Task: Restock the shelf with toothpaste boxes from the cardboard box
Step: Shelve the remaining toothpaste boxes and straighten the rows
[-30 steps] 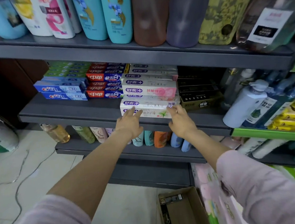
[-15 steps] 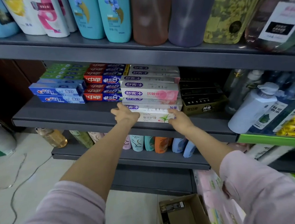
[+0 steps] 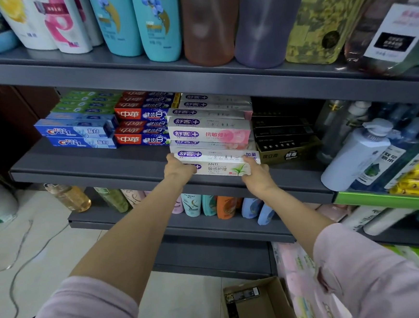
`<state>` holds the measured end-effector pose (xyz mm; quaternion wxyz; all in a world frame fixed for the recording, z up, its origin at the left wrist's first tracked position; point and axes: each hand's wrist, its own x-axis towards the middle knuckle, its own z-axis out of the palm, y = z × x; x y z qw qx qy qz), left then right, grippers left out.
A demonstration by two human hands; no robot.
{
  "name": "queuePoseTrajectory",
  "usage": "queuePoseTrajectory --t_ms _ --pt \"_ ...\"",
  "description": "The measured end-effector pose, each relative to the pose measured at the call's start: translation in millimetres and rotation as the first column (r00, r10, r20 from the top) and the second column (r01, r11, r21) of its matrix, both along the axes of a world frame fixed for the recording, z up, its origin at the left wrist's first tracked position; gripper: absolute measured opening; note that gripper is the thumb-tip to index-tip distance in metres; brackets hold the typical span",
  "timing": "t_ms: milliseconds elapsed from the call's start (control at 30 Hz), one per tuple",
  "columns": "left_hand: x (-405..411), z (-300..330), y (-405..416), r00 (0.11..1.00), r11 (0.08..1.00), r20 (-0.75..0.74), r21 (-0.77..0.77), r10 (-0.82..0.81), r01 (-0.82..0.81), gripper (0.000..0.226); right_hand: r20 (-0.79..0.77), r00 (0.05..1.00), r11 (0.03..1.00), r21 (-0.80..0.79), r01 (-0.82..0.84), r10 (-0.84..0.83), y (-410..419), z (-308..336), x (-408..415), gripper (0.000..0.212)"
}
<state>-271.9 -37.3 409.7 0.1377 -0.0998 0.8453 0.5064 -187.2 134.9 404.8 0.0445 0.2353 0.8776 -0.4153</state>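
Head view: both arms stretched up to the grey shelf [image 3: 98, 165], pink sleeves pushed back. Left hand [image 3: 179, 167] is wrapped over the left end of the white toothpaste box [image 3: 223, 168], the bottom one with the green leaf print, fingers curled tight around that end. Right hand [image 3: 256, 174] grips the right end, thumb up against the box above. That box sits at the front edge of the shelf, under a stack of white-and-pink boxes [image 3: 209, 133]. Red boxes [image 3: 141, 139] and blue boxes [image 3: 81, 136] lie to the left, black boxes [image 3: 284, 133] to the right. Down on the floor, the cardboard box [image 3: 257, 305] stands open.
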Motion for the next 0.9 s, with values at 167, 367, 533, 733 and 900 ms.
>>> queuePoseTrajectory --t_ms 167,367,533,733,900 --pt "-1.6 -2.1 -6.0 1.0 0.999 0.002 0.016 0.029 -0.029 0.061 0.037 0.996 0.996 -0.006 -0.085 0.085 3.0 5.0 2.4 0.058" --pt "-2.5 -0.3 -7.0 0.999 0.999 -0.009 -0.022 -0.036 0.036 0.057 0.036 0.995 0.995 -0.008 -0.097 0.097 0.3 6.6 1.9 0.061" --pt "4.4 7.5 -8.2 1.0 0.987 -0.002 -0.157 -0.03 0.03 0.05 0.013 0.996 0.996 -0.006 -0.087 0.087 0.0 11.3 6.2 0.063" --pt "46.8 16.7 -14.9 0.982 0.966 -0.08 -0.208 -0.172 0.152 0.048 -0.079 0.996 0.999 0.011 -0.036 0.037 -16.0 8.5 49.5 0.048" --pt "104.9 23.4 -21.4 0.928 0.91 -0.134 -0.286 -0.348 0.3 0.03 -0.1 0.994 0.999 0.001 -0.034 0.034 -32.1 11.8 110.3 0.039"
